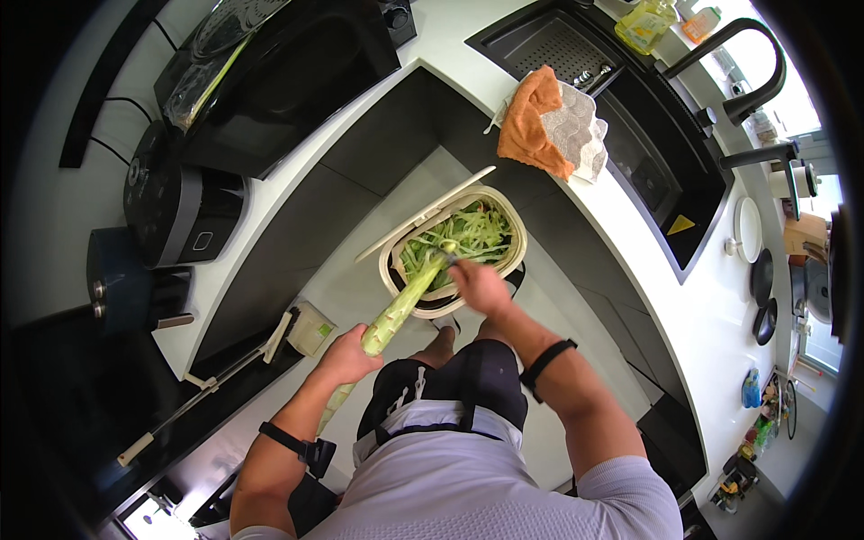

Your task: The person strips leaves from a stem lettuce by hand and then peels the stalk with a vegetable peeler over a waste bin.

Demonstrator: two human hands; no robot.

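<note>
My left hand (349, 358) grips a long, pale green stem vegetable (398, 314), likely celtuce, around its lower part. The stem slants up and right over an open cream bin (522, 246). Near its upper end, my right hand (480, 285) is closed on a dark tool (451, 259), apparently a peeler; it is blurred and partly hidden by the fingers. Thin green peelings (479, 233) and some leaves lie inside the bin, below the stem's tip. The bin's pale lid (425, 212) stands raised along its far left side.
An orange cloth (536, 125) and a patterned one hang over the counter edge beside the black sink (651, 169). Black appliances (182, 212) stand on the left counter. A dustpan (312, 329) and a brush are at the lower left. Plates (748, 229) sit on the right counter.
</note>
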